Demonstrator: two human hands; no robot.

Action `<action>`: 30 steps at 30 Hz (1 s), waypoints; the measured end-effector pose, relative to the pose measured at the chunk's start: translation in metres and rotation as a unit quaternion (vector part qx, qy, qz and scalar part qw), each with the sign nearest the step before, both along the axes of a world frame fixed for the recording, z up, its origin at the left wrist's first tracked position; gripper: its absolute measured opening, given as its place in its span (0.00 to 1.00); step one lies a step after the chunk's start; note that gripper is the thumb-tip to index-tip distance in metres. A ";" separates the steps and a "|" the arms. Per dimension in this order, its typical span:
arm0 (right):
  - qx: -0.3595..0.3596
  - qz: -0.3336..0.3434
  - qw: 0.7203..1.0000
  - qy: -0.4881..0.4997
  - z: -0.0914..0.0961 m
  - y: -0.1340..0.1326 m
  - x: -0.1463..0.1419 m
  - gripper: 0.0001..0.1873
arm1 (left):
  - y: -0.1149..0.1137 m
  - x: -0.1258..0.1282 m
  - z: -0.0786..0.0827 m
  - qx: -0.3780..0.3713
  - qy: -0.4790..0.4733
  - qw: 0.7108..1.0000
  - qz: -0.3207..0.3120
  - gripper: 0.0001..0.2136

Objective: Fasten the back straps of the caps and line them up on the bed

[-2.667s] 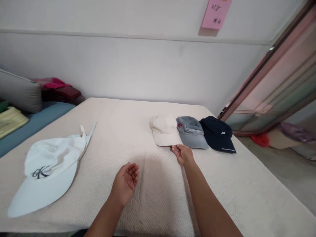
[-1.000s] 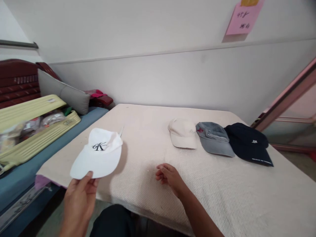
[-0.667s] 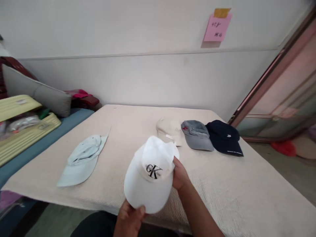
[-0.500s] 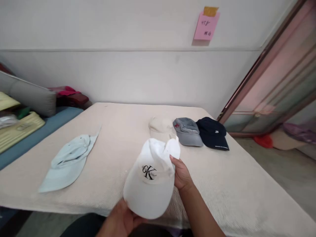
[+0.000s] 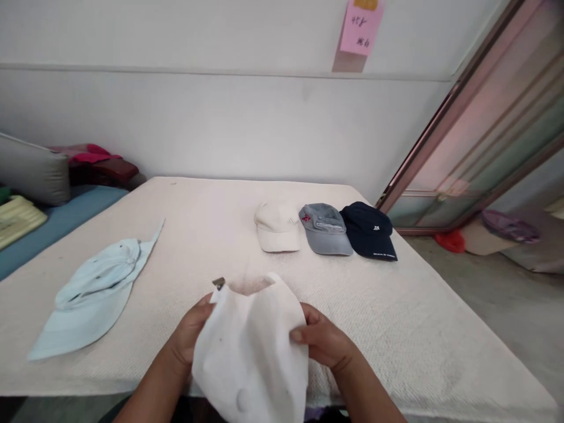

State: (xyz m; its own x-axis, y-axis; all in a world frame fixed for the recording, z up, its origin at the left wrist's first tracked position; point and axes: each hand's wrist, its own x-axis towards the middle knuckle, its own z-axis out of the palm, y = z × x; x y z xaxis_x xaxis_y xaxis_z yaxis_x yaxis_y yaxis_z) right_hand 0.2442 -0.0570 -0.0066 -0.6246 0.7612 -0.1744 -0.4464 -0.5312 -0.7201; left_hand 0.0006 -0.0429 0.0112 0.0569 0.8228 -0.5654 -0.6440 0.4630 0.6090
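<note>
A white baseball cap (image 5: 253,352) is held up over the table's near edge, its back strap opening at the top and a metal buckle (image 5: 219,283) at the upper left. My left hand (image 5: 194,326) grips its left edge near the buckle. On the opposite side my right hand (image 5: 324,335) pinches the rim, thumb on the outer cloth. The cap's brim is out of sight. To the left lies a pale blue cap (image 5: 94,294), flattened on its side with the brim toward me.
At the back right a cream cap (image 5: 277,226), a grey cap (image 5: 326,229) and a navy cap (image 5: 368,229) stand in a row on the cloth-covered table (image 5: 396,329). A pink note (image 5: 361,26) hangs on the wall. Cushions (image 5: 35,170) are piled at the left.
The white cap has been turned so its brim and black logo no longer show. My left hand moved from the brim up to the strap side. The view shifted slightly right and down.
</note>
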 end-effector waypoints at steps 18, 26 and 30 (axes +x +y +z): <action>0.048 -0.201 0.978 -0.024 0.011 0.014 0.008 0.03 | 0.003 0.014 -0.013 0.094 0.080 0.963 -0.240 0.10; 0.059 -0.169 0.980 -0.090 0.008 0.015 -0.002 0.10 | -0.006 0.017 -0.007 0.067 0.012 0.958 -0.279 0.07; 0.065 -0.236 0.967 -0.067 0.014 0.015 0.004 0.06 | -0.005 0.018 -0.008 0.106 0.021 0.947 -0.302 0.06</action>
